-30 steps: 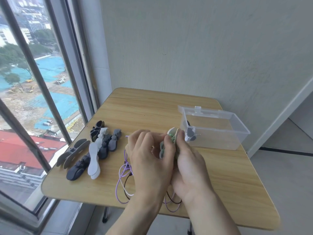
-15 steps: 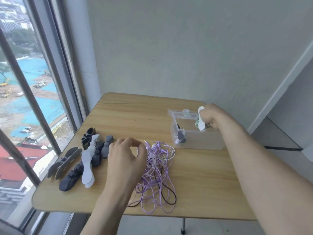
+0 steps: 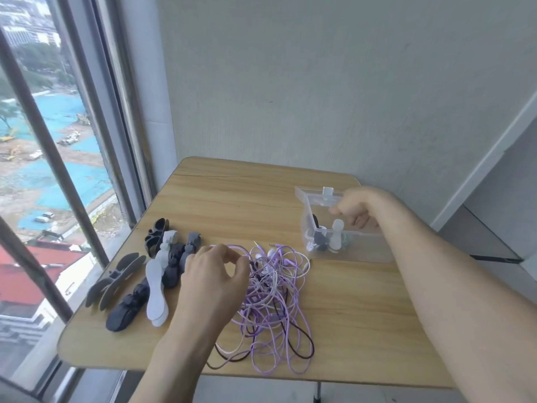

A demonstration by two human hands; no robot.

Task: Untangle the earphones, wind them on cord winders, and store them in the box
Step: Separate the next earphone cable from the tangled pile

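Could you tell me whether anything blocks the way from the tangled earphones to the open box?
Nothing visible does. Bare table lies between the tangled earphones and the box; its top is open, though the right hand is above it.

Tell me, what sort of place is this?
Probably a room high up in a city building: a small wooden table stands in a corner between a plain wall and a tall window overlooking rooftops and a building site.

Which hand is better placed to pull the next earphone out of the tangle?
Left. The left hand already rests on the tangled purple and white earphone cords; the right hand is away over the clear plastic box.
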